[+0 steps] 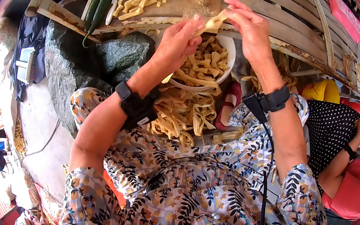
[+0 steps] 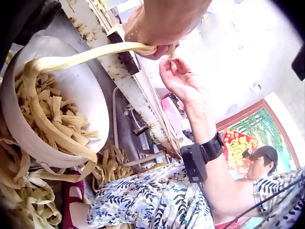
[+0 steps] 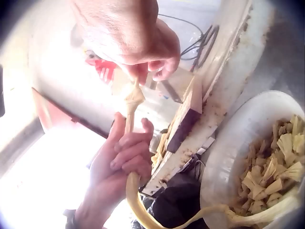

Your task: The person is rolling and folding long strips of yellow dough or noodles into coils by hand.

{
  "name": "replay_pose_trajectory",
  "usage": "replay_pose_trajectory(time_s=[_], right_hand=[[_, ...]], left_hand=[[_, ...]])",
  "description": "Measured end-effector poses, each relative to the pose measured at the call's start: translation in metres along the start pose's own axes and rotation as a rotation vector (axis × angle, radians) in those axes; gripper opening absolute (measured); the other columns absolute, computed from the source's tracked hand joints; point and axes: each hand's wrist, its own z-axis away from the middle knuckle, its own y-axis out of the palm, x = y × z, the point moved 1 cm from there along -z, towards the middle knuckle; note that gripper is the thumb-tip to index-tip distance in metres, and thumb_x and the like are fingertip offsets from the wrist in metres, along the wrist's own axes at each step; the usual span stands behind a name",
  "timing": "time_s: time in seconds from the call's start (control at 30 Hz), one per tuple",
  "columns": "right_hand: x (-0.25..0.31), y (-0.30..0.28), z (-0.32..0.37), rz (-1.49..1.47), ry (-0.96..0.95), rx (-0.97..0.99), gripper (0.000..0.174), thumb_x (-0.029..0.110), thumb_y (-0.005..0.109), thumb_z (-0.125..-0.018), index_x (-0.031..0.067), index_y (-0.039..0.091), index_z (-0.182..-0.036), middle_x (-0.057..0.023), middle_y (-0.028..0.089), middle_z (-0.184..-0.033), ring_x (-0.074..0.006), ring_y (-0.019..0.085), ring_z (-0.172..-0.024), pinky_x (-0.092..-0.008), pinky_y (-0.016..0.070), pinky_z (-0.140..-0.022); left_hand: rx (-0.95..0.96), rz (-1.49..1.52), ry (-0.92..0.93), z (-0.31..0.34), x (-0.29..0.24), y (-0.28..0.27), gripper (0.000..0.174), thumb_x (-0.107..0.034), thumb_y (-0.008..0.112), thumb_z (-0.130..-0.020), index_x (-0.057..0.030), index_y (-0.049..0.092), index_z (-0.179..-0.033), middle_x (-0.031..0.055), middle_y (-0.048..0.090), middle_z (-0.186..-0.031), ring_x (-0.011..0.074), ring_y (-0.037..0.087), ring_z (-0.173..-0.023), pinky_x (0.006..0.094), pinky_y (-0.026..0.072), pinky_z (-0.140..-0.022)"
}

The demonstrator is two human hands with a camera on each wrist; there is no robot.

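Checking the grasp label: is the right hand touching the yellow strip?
Touching. The right wrist view shows the right hand pinching the knotted yellow strip from above, while the left hand grips it lower down.

No lettering, label or number can be read anywhere.

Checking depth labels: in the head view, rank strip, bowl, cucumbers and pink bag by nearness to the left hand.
1. Strip: gripped in the left hand.
2. Bowl: just below the hand, to its right.
3. Cucumbers: up and to the left.
4. Pink bag: far right.
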Motion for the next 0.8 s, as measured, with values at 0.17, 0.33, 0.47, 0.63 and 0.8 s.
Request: replay_pose_trajectory(time_s=[0.17, 0.33, 0.47, 0.63, 0.8], right_hand=[[-0.001, -0.006, 0.0, -0.088, 0.208, -0.113, 0.017, 0.009, 0.06, -0.081, 0.0004, 0.063, -0.095, -0.0057, 0.058, -0.105, -0.0093, 0.054, -0.088, -0.025, 0.0459, -0.08], [0.006, 0.005, 0.009, 0.013, 0.365, 0.252, 0.025, 0.016, 0.063, -0.079, 0.0029, 0.061, -0.1, -0.0032, 0.061, -0.086, -0.0063, 0.055, -0.069, -0.0182, 0.0486, -0.06], [-0.008, 0.015, 0.013, -0.108, 0.324, 0.357, 0.022, 0.016, 0.065, -0.077, 0.0024, 0.061, -0.094, 0.0004, 0.058, -0.069, -0.0019, 0.044, -0.052, -0.0157, 0.034, -0.043], [-0.003, 0.012, 0.008, -0.144, 0.333, 0.217, 0.016, 0.012, 0.065, -0.076, 0.0011, 0.061, -0.086, 0.0013, 0.052, -0.063, -0.0012, 0.038, -0.048, -0.0161, 0.0266, -0.041], [-0.002, 0.008, 0.001, -0.076, 0.375, 0.164, 0.017, 0.017, 0.065, -0.078, 0.0006, 0.06, -0.078, 0.0003, 0.051, -0.061, -0.0024, 0.04, -0.047, -0.0167, 0.0302, -0.041]], left_hand=[[0.181, -0.292, 0.025, 0.001, -0.003, -0.008, 0.023, -0.021, 0.047, -0.091, -0.0008, 0.057, -0.091, -0.0065, 0.038, -0.061, 0.001, 0.027, -0.049, 0.0159, 0.0223, -0.044], [0.393, 0.0, -0.194, -0.002, -0.004, -0.026, 0.021, -0.021, 0.045, -0.091, -0.0033, 0.054, -0.086, -0.0085, 0.033, -0.058, 0.0004, 0.023, -0.044, 0.0152, 0.0198, -0.041], [0.434, 0.015, -0.272, 0.0, -0.004, -0.023, 0.021, -0.022, 0.042, -0.093, -0.0057, 0.051, -0.083, -0.0094, 0.029, -0.056, 0.0002, 0.021, -0.042, 0.0144, 0.0185, -0.04], [0.426, 0.064, -0.289, -0.006, -0.007, -0.031, 0.021, -0.022, 0.042, -0.093, -0.0055, 0.051, -0.083, -0.009, 0.03, -0.056, 0.0003, 0.021, -0.041, 0.0151, 0.0181, -0.039], [0.364, -0.509, -0.004, -0.009, -0.02, -0.032, 0.02, -0.02, 0.048, -0.09, -0.0027, 0.057, -0.088, -0.0056, 0.044, -0.06, 0.0022, 0.037, -0.048, 0.0159, 0.031, -0.044]])
